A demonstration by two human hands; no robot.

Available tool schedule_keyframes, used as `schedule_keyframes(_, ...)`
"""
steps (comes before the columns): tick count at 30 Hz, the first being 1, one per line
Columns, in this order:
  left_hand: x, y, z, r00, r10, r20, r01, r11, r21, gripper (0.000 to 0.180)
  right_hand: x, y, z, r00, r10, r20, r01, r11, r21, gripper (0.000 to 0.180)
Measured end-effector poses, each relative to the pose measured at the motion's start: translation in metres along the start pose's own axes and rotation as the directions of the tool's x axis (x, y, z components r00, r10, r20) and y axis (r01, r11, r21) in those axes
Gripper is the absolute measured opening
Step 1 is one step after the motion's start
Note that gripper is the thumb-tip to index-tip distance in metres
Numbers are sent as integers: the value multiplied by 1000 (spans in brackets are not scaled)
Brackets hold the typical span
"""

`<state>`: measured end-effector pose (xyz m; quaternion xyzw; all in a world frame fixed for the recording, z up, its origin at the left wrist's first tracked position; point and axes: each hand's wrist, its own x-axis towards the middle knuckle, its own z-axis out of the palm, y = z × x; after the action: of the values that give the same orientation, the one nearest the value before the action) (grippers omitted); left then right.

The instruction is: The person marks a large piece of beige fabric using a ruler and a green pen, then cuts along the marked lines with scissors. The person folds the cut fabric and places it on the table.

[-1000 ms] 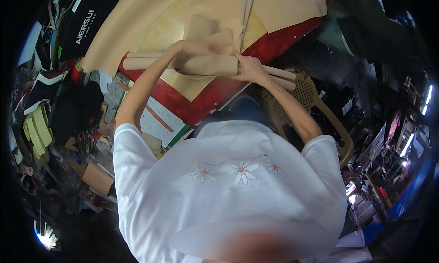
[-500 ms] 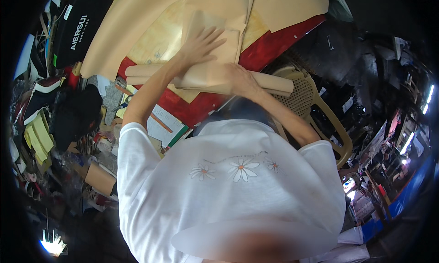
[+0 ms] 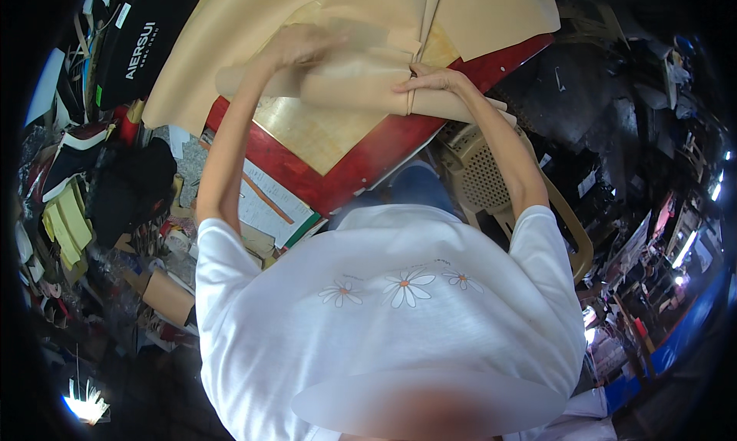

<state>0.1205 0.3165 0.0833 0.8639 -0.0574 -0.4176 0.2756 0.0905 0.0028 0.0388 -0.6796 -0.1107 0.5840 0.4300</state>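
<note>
A smooth tan sheet, leather-like and partly rolled, lies across the table in front of me. My right hand grips the right part of this roll, thumb and fingers closed around its edge. On the roll's upper left side, my left hand is smeared by motion, so its fingers cannot be made out. Beneath the roll, a pale yellowish board shows on the red tabletop. Larger tan sheets spread over the far side of the table.
A paper pad with a brown stick lies at the table's near left. A tan plastic chair stands close by on the right. The left side holds a black bag and cluttered scraps.
The roll has moved away from me, baring more of the board and red tabletop. My left hand went from lying spread to a blurred bend; my right hand shifted right and now grips the roll.
</note>
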Motion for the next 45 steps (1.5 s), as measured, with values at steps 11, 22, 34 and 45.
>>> schedule_keyframes(11,-49,-23,149,667,659,-346,-32,490,871,87,-5,-5,-3,1000,-16,2,15,979,201,105)
schedule_keyframes(22,-23,1,94,746,661,-84,-322,468,823,101,-44,-35,87,609,-576,-545,-249,513,-821,95)
schedule_keyframes(34,-84,13,115,892,422,162,-450,862,233,95,-66,-12,107,887,-412,-209,142,674,-725,88)
schedule_keyframes(45,3,26,35,882,85,463,7,981,-193,58,-18,13,10,994,-111,-10,112,991,78,69)
